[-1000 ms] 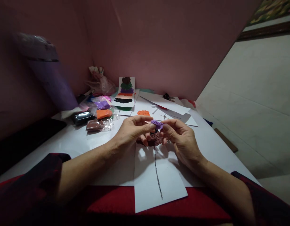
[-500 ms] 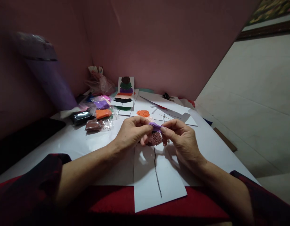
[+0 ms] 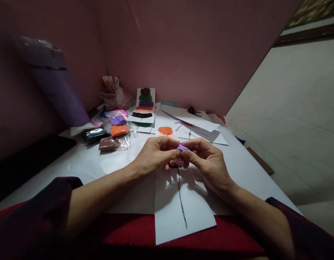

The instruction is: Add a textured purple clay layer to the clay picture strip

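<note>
A small purple clay piece [image 3: 182,147] sits at frame centre, pinched between the fingertips of the left hand [image 3: 155,155] and right hand [image 3: 207,162]. Just below lies a white paper sheet [image 3: 180,206] with a dark line on the worktop [image 3: 85,162]; bagged clay packets [image 3: 112,135] lie at centre left.

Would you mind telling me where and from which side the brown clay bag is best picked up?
Probably by the crinkled clear plastic tail at the right end of the brown clay bag, coming from above and the near side. The bag lies flat on the table, the orange bag and black bag crowd its far side, and the near side is open.
</note>
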A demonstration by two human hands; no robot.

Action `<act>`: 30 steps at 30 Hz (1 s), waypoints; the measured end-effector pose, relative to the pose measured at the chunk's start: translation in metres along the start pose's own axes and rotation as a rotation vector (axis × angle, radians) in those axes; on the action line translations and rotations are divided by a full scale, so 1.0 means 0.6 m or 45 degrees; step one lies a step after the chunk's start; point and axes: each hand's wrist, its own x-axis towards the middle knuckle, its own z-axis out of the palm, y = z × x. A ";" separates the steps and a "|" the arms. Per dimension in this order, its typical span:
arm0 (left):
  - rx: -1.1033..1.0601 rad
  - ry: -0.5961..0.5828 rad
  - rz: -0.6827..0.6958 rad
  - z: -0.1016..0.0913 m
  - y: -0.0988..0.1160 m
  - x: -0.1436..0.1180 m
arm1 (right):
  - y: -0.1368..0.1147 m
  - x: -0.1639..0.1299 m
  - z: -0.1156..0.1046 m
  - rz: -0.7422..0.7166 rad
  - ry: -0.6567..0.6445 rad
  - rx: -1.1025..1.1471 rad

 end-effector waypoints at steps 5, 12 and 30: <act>0.050 0.074 0.008 0.003 0.003 -0.002 | 0.000 0.000 0.000 -0.003 0.059 -0.063; -0.028 0.292 0.016 0.001 0.002 0.002 | 0.005 0.005 -0.007 0.033 0.157 0.068; 0.035 0.071 0.003 0.006 0.003 -0.004 | 0.003 0.000 -0.002 0.051 -0.030 0.017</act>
